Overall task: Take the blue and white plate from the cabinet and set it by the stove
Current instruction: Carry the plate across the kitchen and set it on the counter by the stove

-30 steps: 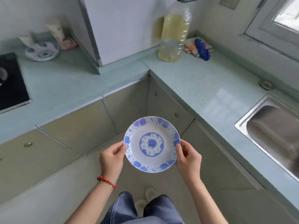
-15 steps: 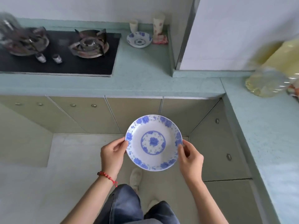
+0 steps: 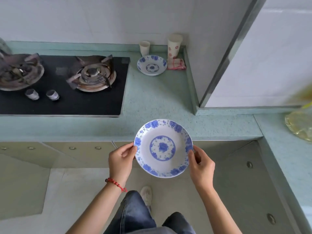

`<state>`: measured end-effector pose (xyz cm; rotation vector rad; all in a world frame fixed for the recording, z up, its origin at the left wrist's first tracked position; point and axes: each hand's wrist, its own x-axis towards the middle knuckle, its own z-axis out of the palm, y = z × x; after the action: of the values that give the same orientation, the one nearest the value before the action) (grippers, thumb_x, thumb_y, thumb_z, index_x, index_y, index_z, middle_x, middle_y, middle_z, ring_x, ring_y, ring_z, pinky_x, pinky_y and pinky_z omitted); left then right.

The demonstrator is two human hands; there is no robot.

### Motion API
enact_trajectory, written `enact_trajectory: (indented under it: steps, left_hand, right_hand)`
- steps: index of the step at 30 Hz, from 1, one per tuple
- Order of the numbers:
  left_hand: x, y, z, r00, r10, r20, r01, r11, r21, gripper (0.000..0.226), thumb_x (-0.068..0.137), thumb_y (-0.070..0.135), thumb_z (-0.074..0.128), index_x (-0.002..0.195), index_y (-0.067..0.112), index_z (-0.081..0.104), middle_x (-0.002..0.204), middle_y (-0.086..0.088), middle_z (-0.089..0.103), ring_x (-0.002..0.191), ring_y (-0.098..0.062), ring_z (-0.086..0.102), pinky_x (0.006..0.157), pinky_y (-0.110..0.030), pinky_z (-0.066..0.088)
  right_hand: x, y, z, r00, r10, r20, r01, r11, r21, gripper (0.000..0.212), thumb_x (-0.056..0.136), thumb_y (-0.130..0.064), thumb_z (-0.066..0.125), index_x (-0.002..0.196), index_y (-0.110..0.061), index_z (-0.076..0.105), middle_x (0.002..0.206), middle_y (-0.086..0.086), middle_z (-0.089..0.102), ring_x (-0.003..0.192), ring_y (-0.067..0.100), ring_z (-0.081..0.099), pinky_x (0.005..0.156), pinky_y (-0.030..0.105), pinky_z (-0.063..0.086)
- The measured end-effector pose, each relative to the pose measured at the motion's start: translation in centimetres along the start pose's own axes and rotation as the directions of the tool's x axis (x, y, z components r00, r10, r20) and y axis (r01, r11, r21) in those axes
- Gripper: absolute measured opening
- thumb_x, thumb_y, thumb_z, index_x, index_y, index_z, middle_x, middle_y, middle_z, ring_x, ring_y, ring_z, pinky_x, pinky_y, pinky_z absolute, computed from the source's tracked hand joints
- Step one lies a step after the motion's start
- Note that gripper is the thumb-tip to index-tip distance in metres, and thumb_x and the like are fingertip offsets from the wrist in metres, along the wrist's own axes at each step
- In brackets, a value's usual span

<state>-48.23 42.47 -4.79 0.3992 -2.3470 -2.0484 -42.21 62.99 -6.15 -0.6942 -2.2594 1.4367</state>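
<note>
I hold a blue and white plate [image 3: 163, 148] level in the air, its far rim over the front edge of the green counter [image 3: 152, 102]. My left hand [image 3: 120, 160] grips its left rim and my right hand [image 3: 200, 163] grips its right rim. The black gas stove [image 3: 64, 85] lies on the counter to the upper left, with two burners and two knobs. A second blue and white plate [image 3: 152, 65] rests on the counter just right of the stove, near the back wall.
Two paper cups [image 3: 174, 46] and a folded cloth [image 3: 176, 64] stand in the back corner beside a white wall pillar [image 3: 253, 53]. A bottle of yellow oil [image 3: 300, 125] sits on the right counter. Closed cabinet doors [image 3: 72, 154] run below the counter.
The view has swung left from the corner toward the stove, and closer to the counter. The plate, held in both hands throughout, has come up to the counter's front edge.
</note>
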Motion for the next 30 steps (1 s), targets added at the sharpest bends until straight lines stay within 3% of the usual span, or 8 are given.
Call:
enact_trajectory:
  steps: [5,12,16,30]
  left_hand:
    - [6.3,0.6,1.3,1.000,-0.001,0.023,0.000,1.000,0.031,0.019,0.077,0.001,0.066,0.096,0.004,0.069,0.088,-0.004,0.070,0.074,-0.012,0.068,0.076,-0.036,0.056]
    - [12.5,-0.1,3.7,0.999,-0.037,0.005,0.037,0.999,-0.009,0.022,0.078,0.003,0.067,0.099,0.005,0.067,0.090,0.000,0.069,0.076,-0.002,0.068,0.066,-0.015,0.055]
    - [15.7,-0.4,5.7,0.998,-0.057,-0.028,0.057,0.998,0.013,0.022,0.078,0.004,0.067,0.100,0.005,0.067,0.088,-0.001,0.070,0.076,-0.002,0.068,0.072,-0.021,0.056]
    - [22.1,-3.0,10.6,0.990,-0.116,-0.080,0.124,0.988,0.095,0.024,0.077,-0.001,0.066,0.102,-0.001,0.065,0.095,-0.004,0.067,0.079,-0.015,0.066,0.066,-0.009,0.052]
  right_hand:
    - [4.7,-1.1,3.1,1.000,-0.016,-0.020,0.014,0.998,-0.066,0.012,0.087,-0.010,0.055,0.086,-0.016,0.066,0.044,-0.003,0.038,0.043,0.009,0.032,0.042,0.016,0.029]
    - [10.5,-0.9,6.6,1.000,-0.006,0.009,0.007,0.994,-0.113,0.015,0.088,-0.010,0.054,0.096,-0.015,0.065,0.044,-0.001,0.044,0.041,0.008,0.036,0.040,0.014,0.028]
    - [14.4,-0.3,8.4,1.000,-0.013,0.025,0.016,0.988,-0.151,0.016,0.088,-0.010,0.054,0.099,-0.010,0.065,0.043,-0.003,0.043,0.040,0.008,0.039,0.038,0.013,0.028]
    - [21.7,3.2,12.2,0.994,-0.009,0.111,0.036,0.968,-0.248,0.018,0.087,-0.006,0.054,0.102,-0.002,0.064,0.040,-0.018,0.036,0.036,-0.001,0.045,0.030,0.005,0.023]
